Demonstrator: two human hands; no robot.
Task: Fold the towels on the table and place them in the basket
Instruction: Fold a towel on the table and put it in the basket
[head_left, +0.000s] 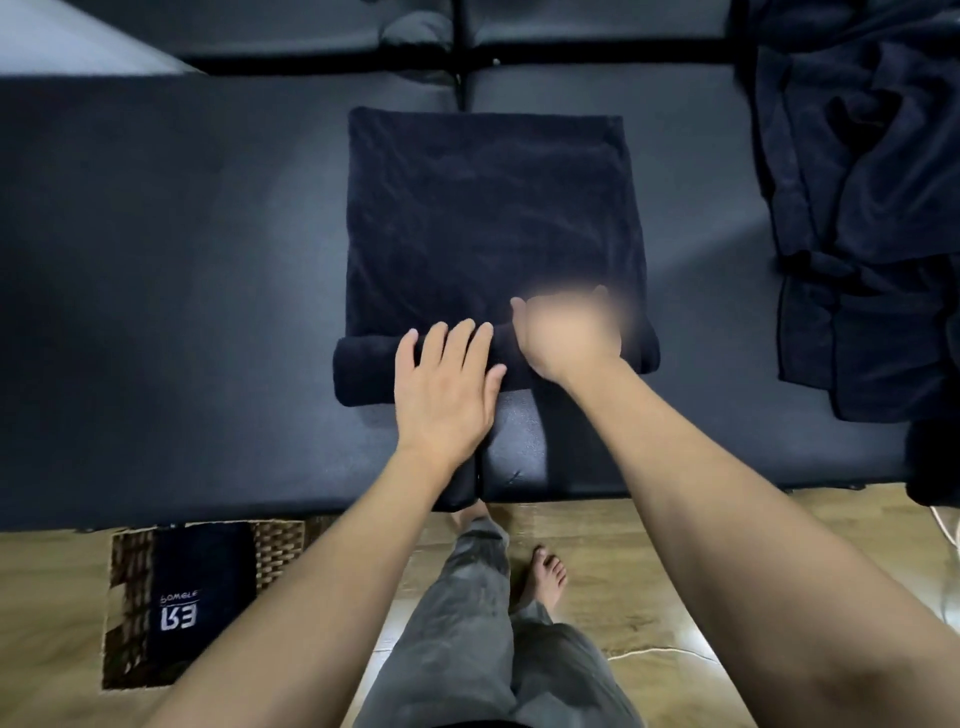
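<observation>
A dark folded towel (488, 218) lies flat in the middle of the dark padded table (156, 312). Its near edge is rolled into a thick tube (363, 371). My left hand (447, 384) rests flat on the roll with straight fingers. My right hand (566, 332) is on the roll beside it, partly blurred, with the thumb out to the left; its fingers are hard to make out. A wicker basket (124, 613) stands on the floor at the lower left, with a dark folded towel (202, 587) bearing white letters inside.
A heap of loose dark towels (857, 208) covers the table's right end and hangs toward the near edge. My legs and bare feet stand on the wooden floor (623, 571) below the table edge. A white cable (665, 652) runs across the floor at the right.
</observation>
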